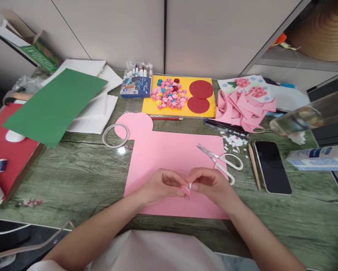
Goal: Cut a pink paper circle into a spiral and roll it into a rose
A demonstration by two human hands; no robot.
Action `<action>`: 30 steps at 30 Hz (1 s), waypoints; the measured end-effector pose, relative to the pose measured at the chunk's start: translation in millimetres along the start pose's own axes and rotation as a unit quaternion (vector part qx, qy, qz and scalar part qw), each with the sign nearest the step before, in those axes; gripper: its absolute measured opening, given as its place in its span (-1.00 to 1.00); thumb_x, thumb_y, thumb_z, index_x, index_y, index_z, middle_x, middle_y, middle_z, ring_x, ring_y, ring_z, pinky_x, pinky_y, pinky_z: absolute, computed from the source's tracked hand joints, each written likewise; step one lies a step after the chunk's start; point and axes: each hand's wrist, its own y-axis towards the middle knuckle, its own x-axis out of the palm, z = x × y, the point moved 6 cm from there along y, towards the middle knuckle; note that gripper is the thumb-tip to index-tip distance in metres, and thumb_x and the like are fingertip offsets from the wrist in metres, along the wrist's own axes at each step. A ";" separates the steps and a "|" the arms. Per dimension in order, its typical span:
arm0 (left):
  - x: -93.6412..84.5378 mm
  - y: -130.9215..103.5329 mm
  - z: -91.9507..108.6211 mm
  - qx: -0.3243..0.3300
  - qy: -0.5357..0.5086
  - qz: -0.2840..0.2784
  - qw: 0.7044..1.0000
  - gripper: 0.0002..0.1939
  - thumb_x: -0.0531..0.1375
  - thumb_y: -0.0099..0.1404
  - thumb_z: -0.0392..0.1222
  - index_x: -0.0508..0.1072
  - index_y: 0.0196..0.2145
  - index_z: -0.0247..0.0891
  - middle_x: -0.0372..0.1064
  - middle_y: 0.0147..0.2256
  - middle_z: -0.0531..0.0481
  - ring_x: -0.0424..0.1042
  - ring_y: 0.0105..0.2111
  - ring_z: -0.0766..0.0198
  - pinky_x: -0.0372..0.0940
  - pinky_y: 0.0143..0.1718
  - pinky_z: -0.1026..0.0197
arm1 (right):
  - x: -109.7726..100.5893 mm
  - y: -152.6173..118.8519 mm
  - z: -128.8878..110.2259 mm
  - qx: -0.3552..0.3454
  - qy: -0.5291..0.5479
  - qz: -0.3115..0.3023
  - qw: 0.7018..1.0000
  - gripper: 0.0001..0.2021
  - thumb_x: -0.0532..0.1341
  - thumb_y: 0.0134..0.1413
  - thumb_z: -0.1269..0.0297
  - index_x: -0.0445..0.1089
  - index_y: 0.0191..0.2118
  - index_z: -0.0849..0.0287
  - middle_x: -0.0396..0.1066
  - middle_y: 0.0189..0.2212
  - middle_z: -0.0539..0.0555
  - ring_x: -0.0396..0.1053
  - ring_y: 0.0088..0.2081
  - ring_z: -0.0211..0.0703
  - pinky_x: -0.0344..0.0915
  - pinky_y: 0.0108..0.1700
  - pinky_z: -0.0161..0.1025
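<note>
Above the pink sheet [169,154], my two hands meet at their fingertips. My left hand [165,184] pinches a small pink paper piece [185,190] between thumb and finger. My right hand [212,184] is closed on a tiny white bit [189,185] that touches the pink piece. White-handled scissors [218,159] lie slightly open on the sheet's right side, partly behind my right hand. A roll of white tape [105,136] overlaps pink paper circles [139,124] at the sheet's upper left.
Yellow paper [165,113] at the back holds several small coloured paper balls [169,96] and dark red circles [200,89]. Pink scraps [242,107] lie right of it. A phone [273,167] and wooden stick [254,167] are at right, green paper [56,105] at left.
</note>
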 end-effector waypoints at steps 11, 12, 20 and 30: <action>-2.3 1.9 3.1 -0.006 -0.026 0.006 1.000 -0.90 0.34 -0.02 -0.32 0.56 -0.45 -0.31 0.48 -0.48 0.02 0.44 -0.49 0.40 0.32 -0.39 0.34 | -1.3 -4.4 -19.5 -0.107 -0.199 0.013 0.974 -0.90 0.25 0.01 0.43 0.46 -0.33 0.11 0.45 -0.41 0.02 0.37 -0.34 -0.23 0.27 -0.27 -0.25; -2.2 2.2 3.5 -0.007 -0.030 0.005 1.000 -0.89 0.35 -0.03 -0.32 0.56 -0.45 -0.31 0.48 -0.48 0.02 0.43 -0.49 0.40 0.32 -0.40 0.34 | -0.7 -4.9 -20.7 -0.115 -0.214 0.007 0.970 -0.89 0.25 0.02 0.43 0.46 -0.30 0.11 0.46 -0.39 0.03 0.37 -0.33 -0.22 0.28 -0.27 -0.24; -5.0 3.7 2.6 -0.022 -0.035 0.015 0.999 -0.89 0.34 -0.02 -0.30 0.56 -0.44 -0.30 0.49 -0.46 0.00 0.42 -0.47 0.41 0.29 -0.37 0.34 | 4.5 -12.2 -33.4 -0.250 -0.377 0.027 0.892 -0.88 0.20 0.06 0.46 0.42 -0.28 0.13 0.44 -0.42 0.05 0.32 -0.34 -0.18 0.28 -0.29 -0.20; -7.9 1.5 6.1 -0.027 0.036 0.022 0.999 -0.91 0.32 0.01 -0.35 0.55 -0.44 -0.30 0.50 -0.46 0.02 0.44 -0.47 0.40 0.32 -0.34 0.33 | 8.8 -13.3 -29.6 -0.233 -0.397 -0.018 0.888 -0.87 0.10 0.15 0.46 0.37 -0.29 0.14 0.39 -0.42 0.06 0.28 -0.34 -0.17 0.23 -0.27 -0.16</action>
